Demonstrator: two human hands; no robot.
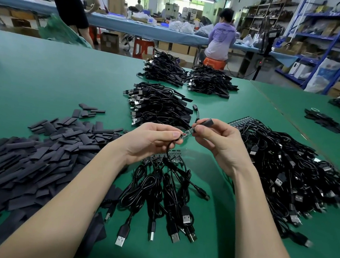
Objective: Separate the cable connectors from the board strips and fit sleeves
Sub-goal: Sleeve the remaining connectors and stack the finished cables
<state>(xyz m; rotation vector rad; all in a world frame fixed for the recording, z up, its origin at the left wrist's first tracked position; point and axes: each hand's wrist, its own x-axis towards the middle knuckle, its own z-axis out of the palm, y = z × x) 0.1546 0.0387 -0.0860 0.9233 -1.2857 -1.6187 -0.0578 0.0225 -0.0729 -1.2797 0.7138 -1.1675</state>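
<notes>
Presently, left hand pinches the board steady while right hand pinches a sleeve at its end, evidently aligning it for fitting.

A person in a lilac shirt is sitting on an orange stool, facing a long blue-covered bench. A second person in a grey top and black skirt is standing and leaning over the same bench. A red plastic stool is standing beneath it, beside cardboard boxes. Blue metal shelving is lining the right wall, holding cartons and bags. White bags are lying on the bench top.
</notes>
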